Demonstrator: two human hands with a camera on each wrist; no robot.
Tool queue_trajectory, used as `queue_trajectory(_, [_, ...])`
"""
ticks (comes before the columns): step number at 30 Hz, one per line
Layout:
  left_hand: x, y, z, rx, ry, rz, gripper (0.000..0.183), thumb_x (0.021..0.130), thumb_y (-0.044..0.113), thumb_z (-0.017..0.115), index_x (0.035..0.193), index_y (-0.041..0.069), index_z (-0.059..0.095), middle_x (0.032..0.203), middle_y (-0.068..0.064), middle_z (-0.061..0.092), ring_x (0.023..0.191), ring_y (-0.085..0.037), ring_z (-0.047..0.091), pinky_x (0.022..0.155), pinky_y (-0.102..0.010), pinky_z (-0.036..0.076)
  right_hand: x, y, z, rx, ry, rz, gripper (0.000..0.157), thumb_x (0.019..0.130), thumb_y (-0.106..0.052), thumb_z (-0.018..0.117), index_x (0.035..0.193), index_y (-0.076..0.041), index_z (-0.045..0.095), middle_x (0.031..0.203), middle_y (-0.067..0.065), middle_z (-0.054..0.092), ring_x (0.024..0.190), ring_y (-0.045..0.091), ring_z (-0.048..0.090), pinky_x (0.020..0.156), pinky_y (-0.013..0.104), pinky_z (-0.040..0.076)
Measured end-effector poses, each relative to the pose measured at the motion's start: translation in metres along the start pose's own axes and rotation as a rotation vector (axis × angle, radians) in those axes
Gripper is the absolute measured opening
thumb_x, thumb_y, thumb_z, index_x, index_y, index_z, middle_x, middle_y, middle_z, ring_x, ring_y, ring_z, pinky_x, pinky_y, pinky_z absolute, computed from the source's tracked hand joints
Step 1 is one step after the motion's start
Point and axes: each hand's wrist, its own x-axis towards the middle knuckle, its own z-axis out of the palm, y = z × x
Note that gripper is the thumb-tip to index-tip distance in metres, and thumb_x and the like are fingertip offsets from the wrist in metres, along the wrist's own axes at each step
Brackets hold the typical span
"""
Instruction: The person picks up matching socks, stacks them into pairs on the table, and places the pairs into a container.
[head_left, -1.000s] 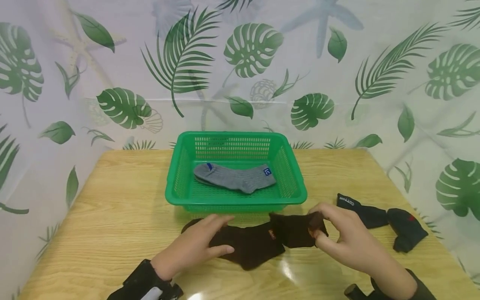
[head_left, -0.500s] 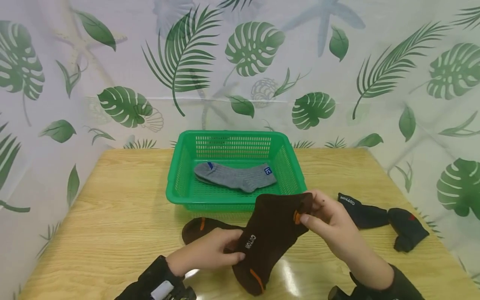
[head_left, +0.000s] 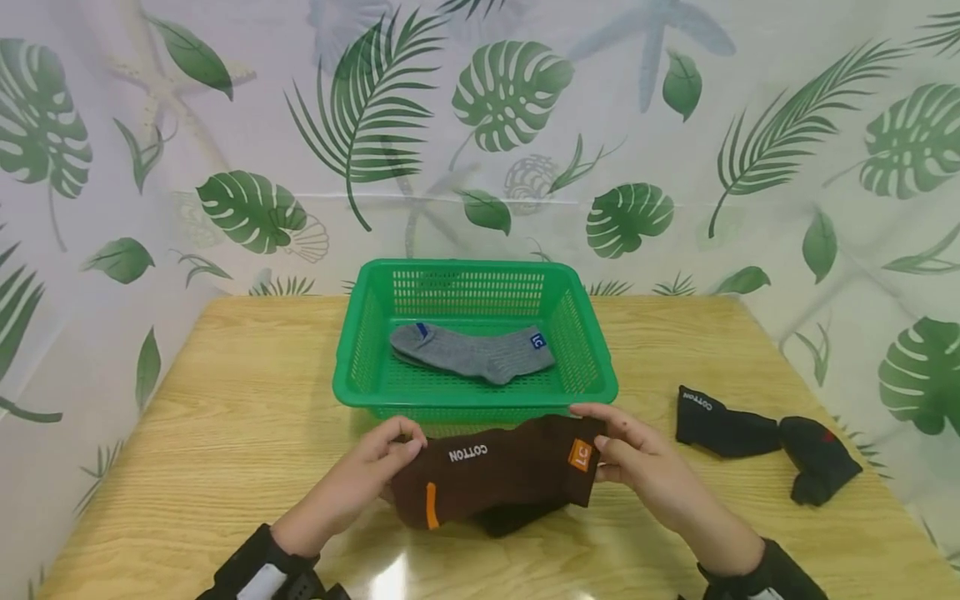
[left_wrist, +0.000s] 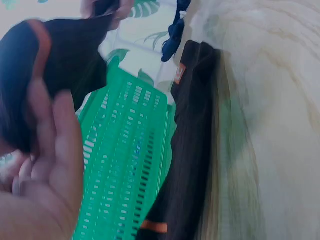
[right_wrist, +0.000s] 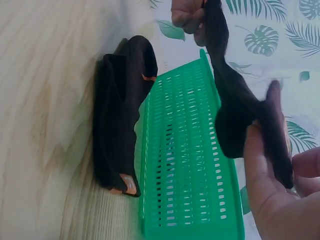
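A brown sock (head_left: pixel 517 471) with an orange tag and the word COTTON is stretched sideways in front of the basket, held above the table. My left hand (head_left: pixel 365 471) pinches its toe end, and my right hand (head_left: pixel 647 460) grips the cuff beside the tag. Beneath it a second brown sock (head_left: pixel 512 518) lies on the table, mostly hidden in the head view. Both wrist views show that lower sock (left_wrist: pixel 192 130) lying alongside the basket, apart from the hands. In the right wrist view the raised sock (right_wrist: pixel 232 95) hangs between both hands.
Behind the hands stands a green plastic basket (head_left: pixel 476 414) with grey socks (head_left: pixel 472 354) inside. At the right of the wooden table (head_left: pixel 225 392) lie a dark sock (head_left: pixel 723 429) marked COTTON and another dark sock (head_left: pixel 817 458). Leaf-patterned cloth (head_left: pixel 525 225) covers the wall behind.
The upper brown sock was lifted off the other one, turned and stretched level. My left hand, formerly relaxed over the socks, now pinches the toe end; the right hand has kept the cuff.
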Motion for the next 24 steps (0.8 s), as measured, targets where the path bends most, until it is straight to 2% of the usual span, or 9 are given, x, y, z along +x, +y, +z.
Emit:
queue_trajectory(4, [-0.006,-0.002,-0.007,-0.124,-0.078,0.014,0.024,0.100,0.009,0.043,0.113,-0.009,0.050,0.096,-0.004,0.061,0.079,-0.014,0.065,0.066,-0.032,0.057,0.000,0.005,0.000,-0.109,-0.015,-0.031,0.033,0.098,0.007,0.037,0.129,0.007,0.047,0.114,0.006,0.057,0.101,0.011,0.062,0.077,0.032,0.056])
queue_trajectory(7, [-0.008,-0.004,-0.009,-0.117,-0.108,0.051,0.033,0.089,-0.005,0.044,0.120,-0.013,0.050,0.100,-0.007,0.062,0.084,-0.015,0.064,0.071,-0.037,0.058,0.001,0.010,-0.001,-0.147,-0.046,-0.053,0.027,0.092,0.015,0.040,0.118,0.015,0.049,0.112,0.005,0.059,0.099,0.008,0.063,0.079,0.029,0.056])
queue_trajectory(9, [-0.008,-0.006,-0.010,-0.057,-0.097,0.066,0.042,0.082,-0.011,0.044,0.123,-0.014,0.050,0.100,-0.011,0.063,0.085,-0.017,0.063,0.072,-0.038,0.058,0.001,0.013,-0.001,-0.157,-0.068,-0.023,0.028,0.088,0.018,0.040,0.115,0.019,0.049,0.110,0.010,0.059,0.096,0.008,0.064,0.080,0.028,0.056])
queue_trajectory(12, [-0.007,-0.010,-0.010,0.189,-0.039,0.104,0.044,0.079,-0.015,0.050,0.121,-0.007,0.057,0.103,-0.015,0.065,0.088,-0.021,0.064,0.075,-0.035,0.058,0.003,0.017,0.001,-0.295,-0.116,0.014,0.030,0.088,0.016,0.046,0.117,0.018,0.052,0.110,0.019,0.061,0.093,0.011,0.066,0.080,0.029,0.056])
queue_trajectory(14, [-0.007,-0.012,-0.009,0.456,0.017,0.144,0.043,0.078,-0.014,0.056,0.118,0.000,0.062,0.109,-0.015,0.063,0.094,-0.024,0.063,0.078,-0.035,0.056,0.004,0.020,0.005,-0.497,-0.151,0.001,0.032,0.088,0.012,0.052,0.120,0.010,0.057,0.115,0.020,0.061,0.095,0.017,0.066,0.080,0.031,0.055])
queue_trajectory(16, [-0.007,-0.015,-0.008,0.765,0.065,0.216,0.046,0.075,-0.014,0.060,0.116,0.006,0.065,0.114,-0.016,0.061,0.100,-0.029,0.061,0.083,-0.039,0.055,0.004,0.024,0.010,-0.748,-0.197,-0.057,0.031,0.088,0.004,0.061,0.119,0.001,0.061,0.121,0.018,0.060,0.102,0.024,0.064,0.081,0.034,0.055])
queue_trajectory(19, [-0.010,-0.018,-0.006,1.114,0.073,0.325,0.050,0.070,-0.013,0.066,0.115,0.010,0.067,0.121,-0.018,0.058,0.108,-0.037,0.058,0.089,-0.049,0.050,0.002,0.032,0.018,-1.018,-0.283,-0.116,0.032,0.084,-0.007,0.070,0.116,-0.006,0.064,0.125,0.014,0.058,0.110,0.030,0.059,0.086,0.039,0.052])
queue_trajectory(21, [-0.012,-0.020,-0.005,1.237,0.026,0.377,0.049,0.069,-0.010,0.069,0.112,0.012,0.069,0.121,-0.019,0.059,0.110,-0.039,0.057,0.091,-0.053,0.048,0.000,0.037,0.022,-1.115,-0.344,-0.132,0.032,0.081,-0.008,0.071,0.113,-0.008,0.065,0.125,0.012,0.057,0.110,0.029,0.056,0.086,0.037,0.052])
queue_trajectory(24, [-0.013,-0.022,-0.004,1.316,-0.037,0.383,0.031,0.070,0.001,0.077,0.096,0.016,0.071,0.118,-0.014,0.063,0.111,-0.037,0.057,0.092,-0.054,0.047,0.000,0.045,0.025,-1.202,-0.371,-0.161,0.033,0.072,-0.002,0.068,0.103,-0.011,0.064,0.113,0.003,0.054,0.096,0.018,0.050,0.077,0.028,0.048])
